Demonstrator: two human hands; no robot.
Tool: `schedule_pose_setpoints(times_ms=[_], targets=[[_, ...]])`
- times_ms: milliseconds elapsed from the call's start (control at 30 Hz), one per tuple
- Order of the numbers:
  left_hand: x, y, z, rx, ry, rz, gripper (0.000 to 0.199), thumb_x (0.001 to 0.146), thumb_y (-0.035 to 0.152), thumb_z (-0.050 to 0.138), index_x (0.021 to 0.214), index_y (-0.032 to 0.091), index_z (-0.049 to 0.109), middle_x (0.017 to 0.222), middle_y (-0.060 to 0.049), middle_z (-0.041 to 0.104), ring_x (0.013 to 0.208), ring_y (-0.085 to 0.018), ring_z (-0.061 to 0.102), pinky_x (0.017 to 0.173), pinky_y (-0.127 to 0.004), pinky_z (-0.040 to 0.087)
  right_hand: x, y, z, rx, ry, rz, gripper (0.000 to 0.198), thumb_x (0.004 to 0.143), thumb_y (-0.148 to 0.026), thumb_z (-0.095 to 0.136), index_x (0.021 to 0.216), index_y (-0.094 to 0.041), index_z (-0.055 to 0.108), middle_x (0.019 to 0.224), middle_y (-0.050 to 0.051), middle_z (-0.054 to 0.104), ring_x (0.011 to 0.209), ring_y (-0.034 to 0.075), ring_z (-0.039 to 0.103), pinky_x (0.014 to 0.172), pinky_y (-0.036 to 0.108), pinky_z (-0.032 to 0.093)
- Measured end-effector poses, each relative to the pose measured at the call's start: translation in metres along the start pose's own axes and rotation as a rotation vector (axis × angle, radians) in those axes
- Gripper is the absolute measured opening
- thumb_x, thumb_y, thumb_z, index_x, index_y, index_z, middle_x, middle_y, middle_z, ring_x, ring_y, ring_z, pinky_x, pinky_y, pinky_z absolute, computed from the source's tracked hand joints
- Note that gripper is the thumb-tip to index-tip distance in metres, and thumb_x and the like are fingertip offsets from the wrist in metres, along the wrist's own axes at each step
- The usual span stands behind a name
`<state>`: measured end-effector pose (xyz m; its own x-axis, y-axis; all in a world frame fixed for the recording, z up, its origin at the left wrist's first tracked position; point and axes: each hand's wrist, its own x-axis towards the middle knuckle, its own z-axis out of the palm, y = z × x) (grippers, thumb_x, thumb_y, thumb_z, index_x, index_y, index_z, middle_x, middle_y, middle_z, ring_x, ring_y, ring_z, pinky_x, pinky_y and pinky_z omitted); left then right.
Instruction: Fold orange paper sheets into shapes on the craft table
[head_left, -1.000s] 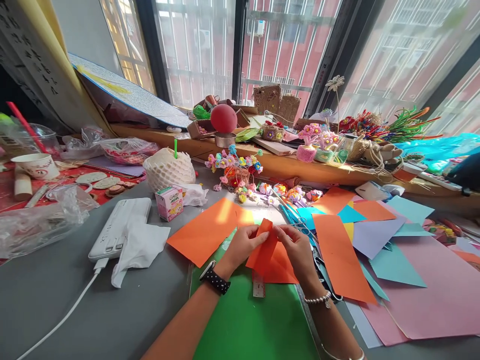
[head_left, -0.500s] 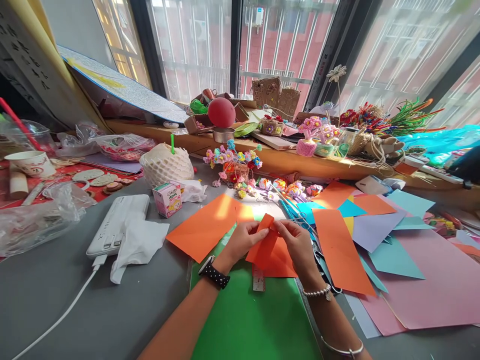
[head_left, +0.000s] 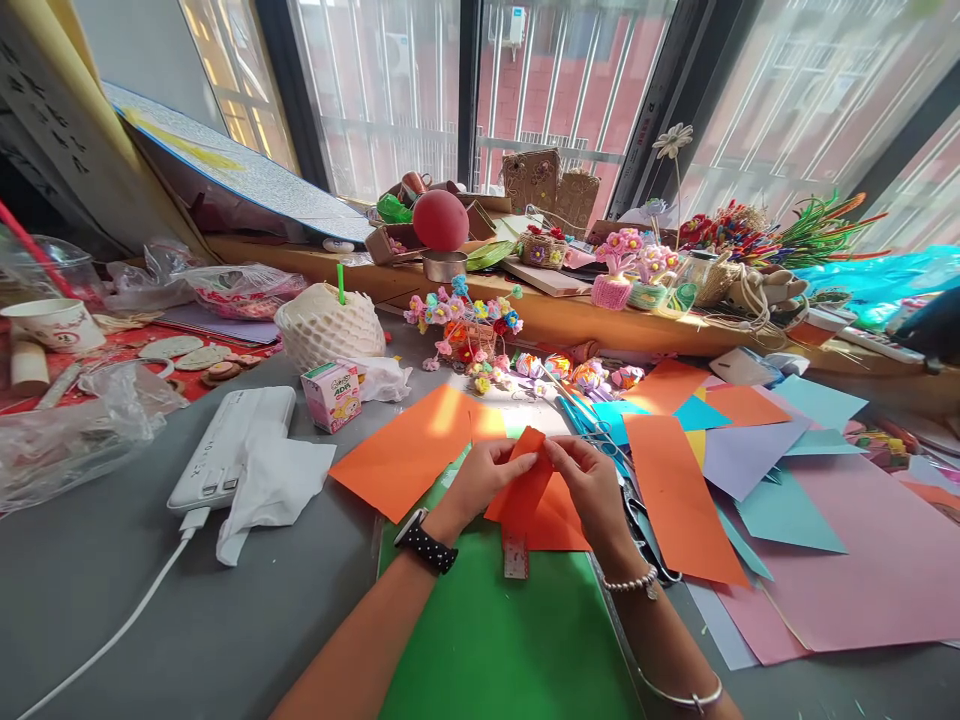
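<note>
Between my two hands is a narrow folded strip of orange paper [head_left: 525, 492], tilted upward. My left hand [head_left: 480, 482] pinches its left edge with the thumb on top. The fingers of my right hand [head_left: 589, 482] are closed on its upper right edge. Beneath the strip, another orange sheet [head_left: 561, 525] lies on the green mat [head_left: 499, 640]. The end of a ruler [head_left: 516, 560] pokes out under the strip. A larger orange sheet [head_left: 412, 450] rests to the left of my hands.
On the right, an orange rectangle [head_left: 679, 500] overlaps coloured sheets and a big pink sheet [head_left: 877, 560]. Scissors [head_left: 649, 535] lie beside my right wrist. A white power bank [head_left: 232, 450], a tissue [head_left: 274, 490] and a small pink box [head_left: 331, 397] stand left. Paper flowers [head_left: 465, 325] sit behind.
The strip has tipped slightly, its lower end now nearer the ruler. Both hands keep their pinch in nearly the same place. The whole view has shifted a little.
</note>
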<state>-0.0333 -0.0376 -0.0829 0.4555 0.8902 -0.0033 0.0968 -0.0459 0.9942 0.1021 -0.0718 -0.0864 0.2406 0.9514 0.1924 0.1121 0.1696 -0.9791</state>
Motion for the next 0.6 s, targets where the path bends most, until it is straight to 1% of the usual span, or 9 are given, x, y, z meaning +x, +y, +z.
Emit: schedule_pose_setpoints(times_ms=[133,400,500,600], targets=[[-0.0004,0.0002,0.0005,-0.014,-0.013,0.000,0.032,0.069,0.040,0.057,0.080,0.010,0.064,0.074,-0.004,0.063,0.069,-0.017,0.055,0.056,-0.023,0.040,0.0006,0.0021,-0.0004,0.026,0.004,-0.001,0.017,0.071,-0.033,0.056,0.071,-0.017,0.062,0.071,0.002,0.062,0.068,0.015,0.056,0.064,0.026,0.044],[-0.0001,-0.0021,-0.0001,-0.040,-0.058,0.020,0.033,0.069,0.039,0.057,0.084,0.011,0.064,0.079,-0.005,0.063,0.072,-0.018,0.055,0.060,-0.024,0.042,0.0018,0.0032,0.0007,0.001,0.002,-0.026,0.019,0.074,-0.035,0.053,0.066,-0.018,0.057,0.064,-0.001,0.057,0.063,0.013,0.051,0.061,0.024,0.040],[0.0001,-0.0029,-0.0001,-0.039,-0.063,0.032,0.032,0.069,0.038,0.057,0.084,0.011,0.064,0.079,-0.005,0.062,0.072,-0.017,0.054,0.060,-0.024,0.041,0.0012,0.0028,0.0002,-0.032,-0.002,-0.044,0.021,0.076,-0.036,0.049,0.067,-0.018,0.055,0.065,-0.001,0.055,0.063,0.014,0.050,0.059,0.024,0.039],[0.0001,-0.0026,0.0000,-0.031,-0.066,0.041,0.029,0.069,0.038,0.057,0.080,0.011,0.064,0.075,-0.003,0.060,0.068,-0.015,0.052,0.057,-0.023,0.039,0.0006,0.0009,-0.0017,-0.126,-0.032,-0.094,0.021,0.079,-0.036,0.045,0.069,-0.018,0.052,0.065,-0.001,0.053,0.063,0.013,0.049,0.058,0.024,0.038]])
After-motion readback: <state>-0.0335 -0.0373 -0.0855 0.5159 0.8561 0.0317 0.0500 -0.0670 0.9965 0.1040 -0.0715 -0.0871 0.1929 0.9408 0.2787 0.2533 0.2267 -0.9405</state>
